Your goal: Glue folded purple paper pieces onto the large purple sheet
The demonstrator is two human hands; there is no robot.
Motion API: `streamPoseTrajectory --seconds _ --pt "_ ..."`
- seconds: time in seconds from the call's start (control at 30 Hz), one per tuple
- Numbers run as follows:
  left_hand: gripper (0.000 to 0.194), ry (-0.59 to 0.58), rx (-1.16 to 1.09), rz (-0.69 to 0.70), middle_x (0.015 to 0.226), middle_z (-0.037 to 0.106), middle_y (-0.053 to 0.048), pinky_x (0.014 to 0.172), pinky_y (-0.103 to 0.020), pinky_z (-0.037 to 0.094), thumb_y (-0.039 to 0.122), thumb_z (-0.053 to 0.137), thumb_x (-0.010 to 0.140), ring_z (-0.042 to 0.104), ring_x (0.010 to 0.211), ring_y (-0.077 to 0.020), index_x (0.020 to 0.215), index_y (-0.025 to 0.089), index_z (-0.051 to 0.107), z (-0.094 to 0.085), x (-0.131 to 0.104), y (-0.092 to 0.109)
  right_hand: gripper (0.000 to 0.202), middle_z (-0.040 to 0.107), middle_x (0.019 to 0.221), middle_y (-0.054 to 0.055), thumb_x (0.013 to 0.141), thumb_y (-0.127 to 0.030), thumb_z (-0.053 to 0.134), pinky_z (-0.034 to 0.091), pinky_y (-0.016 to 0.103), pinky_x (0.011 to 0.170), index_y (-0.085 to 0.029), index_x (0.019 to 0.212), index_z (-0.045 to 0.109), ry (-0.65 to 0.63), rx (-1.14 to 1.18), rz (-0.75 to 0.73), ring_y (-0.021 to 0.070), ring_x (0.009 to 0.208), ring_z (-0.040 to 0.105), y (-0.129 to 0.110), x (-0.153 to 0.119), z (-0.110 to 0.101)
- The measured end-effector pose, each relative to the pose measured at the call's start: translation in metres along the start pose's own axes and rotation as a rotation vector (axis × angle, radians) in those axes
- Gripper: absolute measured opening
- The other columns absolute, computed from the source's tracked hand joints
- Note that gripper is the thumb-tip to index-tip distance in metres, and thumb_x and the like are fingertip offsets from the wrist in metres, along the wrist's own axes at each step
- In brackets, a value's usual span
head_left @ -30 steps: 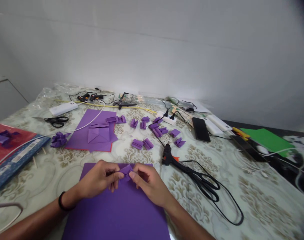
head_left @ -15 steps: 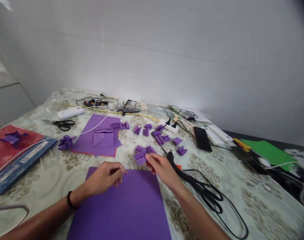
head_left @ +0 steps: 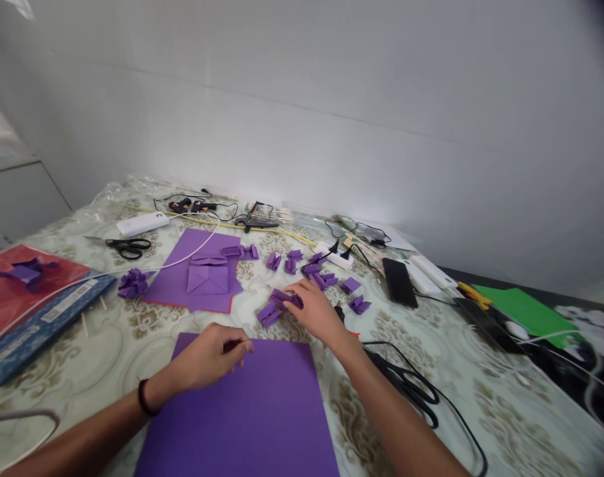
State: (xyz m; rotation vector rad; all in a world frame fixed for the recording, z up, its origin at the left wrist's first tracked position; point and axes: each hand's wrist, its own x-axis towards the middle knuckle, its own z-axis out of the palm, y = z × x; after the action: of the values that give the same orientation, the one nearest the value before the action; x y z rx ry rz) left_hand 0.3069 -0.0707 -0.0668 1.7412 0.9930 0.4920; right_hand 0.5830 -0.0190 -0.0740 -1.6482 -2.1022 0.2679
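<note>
My right hand (head_left: pixel 315 308) reaches past the far edge of a large purple sheet (head_left: pixel 246 411). Its thumb and fingers close on a small folded purple paper piece (head_left: pixel 284 299), and another folded piece (head_left: pixel 268 315) lies against it. Loosely curled, my left hand (head_left: pixel 215 358) hovers over the sheet's upper left, with nothing visible in its fingers. More folded purple pieces (head_left: pixel 321 279) are scattered beyond my right hand. A purple paper envelope shape (head_left: pixel 207 278) rests on another purple sheet (head_left: pixel 170 281) at the back left.
Black-handled scissors (head_left: pixel 127 248) and a crumpled purple paper form (head_left: pixel 133 283) lie left. Under my right forearm are larger black scissors (head_left: pixel 411 387) and a cable. A power strip (head_left: pixel 334 255), a phone (head_left: pixel 400 283) and green paper (head_left: pixel 528 311) sit to the right.
My right hand has moved forward, and the folded purple pieces by it have shifted slightly, one turning under its fingers. My left hand has barely moved.
</note>
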Motion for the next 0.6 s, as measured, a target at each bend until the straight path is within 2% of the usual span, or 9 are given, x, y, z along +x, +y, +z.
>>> streamPoseTrajectory --seconds 0.1,0.17,0.23,0.4,0.6 --pt "0.029 0.006 0.008 0.001 0.069 0.069 -0.001 0.059 -0.024 0.046 0.035 0.053 0.097 0.064 0.062 -0.0164 0.082 0.018 0.070 -0.001 0.001 -0.001 0.008 0.072 0.103 0.011 0.089 -0.015 0.072 0.046 0.042 0.098 -0.021 0.094 0.075 -0.009 -0.016 -0.027 0.0296 0.107 0.062 -0.001 0.005 0.010" --pt "0.030 0.011 0.014 0.001 0.069 0.069 -0.002 0.059 -0.024 0.046 0.037 0.052 0.097 0.064 0.062 -0.0167 0.082 0.018 0.070 -0.001 0.001 0.000 0.011 0.072 0.095 0.010 0.091 -0.013 0.068 0.047 0.040 0.094 -0.021 0.085 0.074 -0.002 -0.011 -0.035 0.0279 0.100 0.064 0.000 0.009 0.012" --pt "0.032 0.016 0.023 0.005 0.069 0.069 -0.002 0.060 -0.024 0.045 0.039 0.052 0.098 0.064 0.062 -0.0169 0.079 0.018 0.069 -0.002 0.001 0.001 0.014 0.073 0.092 0.009 0.092 -0.013 0.065 0.048 0.038 0.088 -0.020 0.084 0.073 0.020 0.010 -0.035 0.0258 0.093 0.065 0.002 0.011 0.011" --pt "0.033 0.023 0.031 0.012 0.069 0.069 -0.002 0.060 -0.024 0.044 0.038 0.051 0.098 0.063 0.061 -0.0164 0.076 0.018 0.066 -0.002 0.001 0.002 0.014 0.073 0.087 0.006 0.097 -0.022 0.061 0.048 0.033 0.078 -0.020 0.088 0.071 0.083 0.114 -0.050 0.0212 0.079 0.065 -0.003 0.009 -0.007" --pt "0.031 0.088 0.061 0.032 0.070 0.067 -0.001 0.062 -0.025 0.043 0.038 0.051 0.097 0.062 0.063 -0.0162 0.078 0.018 0.066 -0.007 0.001 0.008 0.019 0.075 0.091 0.006 0.100 -0.032 0.059 0.050 0.034 0.078 -0.021 0.091 0.073 0.143 0.194 -0.081 0.0211 0.079 0.065 -0.019 -0.003 -0.025"
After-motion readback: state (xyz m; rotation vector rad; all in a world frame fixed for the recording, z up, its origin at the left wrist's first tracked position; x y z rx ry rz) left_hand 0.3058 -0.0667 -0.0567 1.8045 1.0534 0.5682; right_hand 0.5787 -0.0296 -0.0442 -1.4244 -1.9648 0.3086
